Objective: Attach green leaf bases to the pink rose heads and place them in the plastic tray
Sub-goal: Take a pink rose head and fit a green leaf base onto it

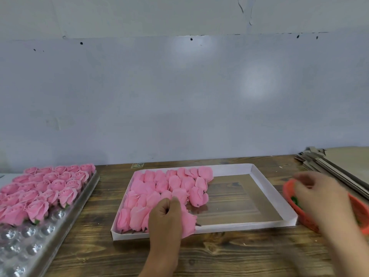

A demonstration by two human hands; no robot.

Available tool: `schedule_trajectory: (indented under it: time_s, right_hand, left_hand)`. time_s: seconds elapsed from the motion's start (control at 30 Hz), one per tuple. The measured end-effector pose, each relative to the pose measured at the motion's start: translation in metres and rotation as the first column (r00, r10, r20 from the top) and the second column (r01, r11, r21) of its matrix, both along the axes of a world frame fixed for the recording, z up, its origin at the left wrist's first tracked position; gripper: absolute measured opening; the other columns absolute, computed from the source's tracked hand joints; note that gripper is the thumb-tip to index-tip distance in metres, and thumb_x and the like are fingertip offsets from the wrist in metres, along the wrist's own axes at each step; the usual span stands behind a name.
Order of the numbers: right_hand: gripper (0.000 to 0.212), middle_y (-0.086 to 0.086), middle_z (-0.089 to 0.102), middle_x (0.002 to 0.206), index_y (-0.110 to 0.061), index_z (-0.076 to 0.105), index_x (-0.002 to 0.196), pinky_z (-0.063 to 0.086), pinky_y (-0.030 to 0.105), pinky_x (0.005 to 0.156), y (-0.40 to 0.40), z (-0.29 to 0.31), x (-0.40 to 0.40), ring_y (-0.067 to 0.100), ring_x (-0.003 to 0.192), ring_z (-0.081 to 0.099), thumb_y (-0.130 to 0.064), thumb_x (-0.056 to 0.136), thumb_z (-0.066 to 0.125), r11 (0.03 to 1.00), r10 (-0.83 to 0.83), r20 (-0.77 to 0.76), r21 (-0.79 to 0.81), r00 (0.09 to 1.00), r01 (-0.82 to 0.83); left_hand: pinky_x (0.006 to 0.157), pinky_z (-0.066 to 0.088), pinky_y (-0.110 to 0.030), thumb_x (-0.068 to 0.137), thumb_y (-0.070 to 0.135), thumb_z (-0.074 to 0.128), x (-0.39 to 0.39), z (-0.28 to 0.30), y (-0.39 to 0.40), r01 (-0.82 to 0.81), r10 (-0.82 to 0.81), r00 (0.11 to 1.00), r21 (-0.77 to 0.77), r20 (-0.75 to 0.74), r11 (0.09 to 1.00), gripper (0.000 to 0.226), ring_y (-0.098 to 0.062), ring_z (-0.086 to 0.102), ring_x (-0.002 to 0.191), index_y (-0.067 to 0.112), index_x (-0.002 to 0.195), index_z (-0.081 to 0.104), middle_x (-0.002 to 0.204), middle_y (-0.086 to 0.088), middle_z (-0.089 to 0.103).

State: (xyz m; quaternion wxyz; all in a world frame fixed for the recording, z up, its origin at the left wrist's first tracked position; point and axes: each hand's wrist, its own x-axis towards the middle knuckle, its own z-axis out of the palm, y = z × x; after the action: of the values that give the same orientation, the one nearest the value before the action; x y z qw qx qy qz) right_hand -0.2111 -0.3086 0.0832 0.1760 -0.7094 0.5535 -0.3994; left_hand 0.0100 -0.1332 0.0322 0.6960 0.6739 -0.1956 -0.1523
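Two hands are busy at the brown wooden table [229,254]. To do this step well, take just one soft pink rose head [188,223] and one green leaf base [295,200], then push them together gently so the petals do not squash. The left hand [165,218] reaches into the flat white cardboard box [231,168] with its fingers curled round that rose. The right hand [317,193] dips into the round orange plastic basket [357,208] where the green bases lie. It is blurry, so I cannot tell if it holds one. Finished roses stand in the clear plastic bubble tray [46,236] on the left.
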Motion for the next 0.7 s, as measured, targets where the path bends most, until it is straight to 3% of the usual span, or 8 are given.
schedule_trajectory:
  time_s: [0.07,0.17,0.23,0.4,0.5,0.7]
  right_hand:
    - [0.019,0.004,0.07,0.091,-0.026,0.071,0.092,0.054,0.037,0.066,-0.038,-0.008,-0.026,0.024,0.075,0.065,-0.012,0.085,0.061,0.984,-0.055,-0.251,0.15,0.967,0.095]
    - [0.028,0.001,0.067,0.096,-0.021,0.069,0.113,0.055,0.033,0.067,-0.077,-0.024,-0.039,0.018,0.078,0.065,-0.019,0.086,0.063,0.92,0.133,-0.563,0.376,0.816,0.11]
    - [0.033,-0.002,0.064,0.102,-0.024,0.065,0.119,0.054,0.028,0.073,-0.088,-0.031,-0.036,0.014,0.085,0.062,-0.027,0.087,0.063,0.905,0.231,-0.673,0.414,0.703,0.1]
    - [0.017,-0.006,0.066,0.084,-0.025,0.065,0.102,0.052,0.023,0.056,-0.093,-0.031,-0.022,0.01,0.07,0.066,-0.036,0.095,0.055,0.931,0.185,-0.729,0.345,0.66,0.119]
    - [0.019,-0.005,0.067,0.088,-0.026,0.065,0.103,0.057,0.025,0.067,-0.094,-0.032,-0.014,0.01,0.073,0.065,-0.036,0.098,0.049,0.94,0.184,-0.741,0.325,0.645,0.106]
    - [0.015,-0.004,0.068,0.085,-0.022,0.063,0.098,0.058,0.025,0.07,-0.099,-0.032,-0.016,0.01,0.072,0.067,-0.022,0.097,0.048,0.949,0.164,-0.768,0.295,0.619,0.114]
  left_hand:
    - [0.053,0.031,-0.027,0.101,0.026,0.053,0.001,-0.001,-0.001,-0.001,0.001,1.0,0.003,0.0,1.0,0.044,-0.002,0.034,0.04,0.015,0.059,0.043,0.043,0.012,0.034]
    - [0.051,0.031,-0.025,0.101,0.027,0.053,0.002,-0.002,-0.002,-0.005,0.005,1.0,0.007,0.003,1.0,0.044,-0.002,0.035,0.04,0.014,0.06,0.045,0.043,0.011,0.035]
    - [0.05,0.031,-0.024,0.101,0.027,0.053,0.003,-0.003,-0.003,-0.01,0.01,1.0,0.01,0.004,1.0,0.043,-0.002,0.035,0.04,0.013,0.06,0.046,0.043,0.01,0.035]
    - [0.041,0.032,-0.016,0.101,0.027,0.053,0.004,-0.006,-0.003,-0.014,0.014,1.0,0.025,0.009,1.0,0.043,-0.001,0.036,0.04,0.012,0.061,0.047,0.044,0.01,0.036]
    - [0.044,0.032,-0.017,0.101,0.029,0.052,0.004,-0.005,-0.003,-0.008,0.009,1.0,0.044,-0.004,0.999,0.043,-0.002,0.037,0.042,0.013,0.062,0.048,0.045,0.009,0.038]
    - [0.044,0.03,-0.015,0.101,0.029,0.052,0.003,-0.003,-0.002,-0.006,0.006,1.0,0.033,-0.005,0.999,0.044,0.0,0.038,0.041,0.014,0.06,0.046,0.043,0.01,0.036]
